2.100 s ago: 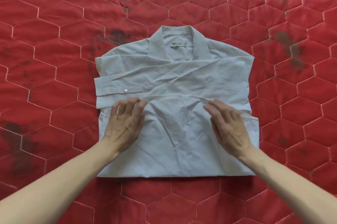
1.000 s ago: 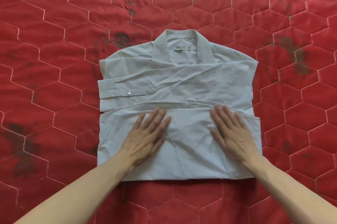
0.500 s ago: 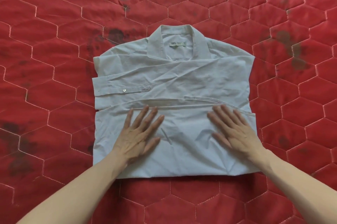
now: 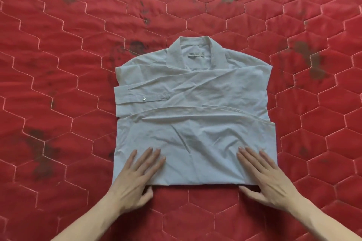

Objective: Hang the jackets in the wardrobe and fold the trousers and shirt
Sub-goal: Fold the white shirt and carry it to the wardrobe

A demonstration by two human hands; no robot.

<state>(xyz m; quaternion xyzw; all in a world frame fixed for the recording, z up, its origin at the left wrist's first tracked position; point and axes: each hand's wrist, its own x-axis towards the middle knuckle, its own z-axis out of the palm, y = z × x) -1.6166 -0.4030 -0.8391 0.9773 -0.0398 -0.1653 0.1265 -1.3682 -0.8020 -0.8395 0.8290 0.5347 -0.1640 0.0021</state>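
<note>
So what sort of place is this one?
Probably a home bedroom, on a bed: the whole frame is a red quilted bedspread with hexagon stitching, a pale shirt laid half-folded on it. No walls or furniture show, so that is a guess.

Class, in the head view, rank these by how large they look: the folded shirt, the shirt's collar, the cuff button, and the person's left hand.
1. Shirt, largest.
2. Collar and left hand look alike; the hand lies nearer the camera, so unranked.
3. Cuff button, smallest.
</note>
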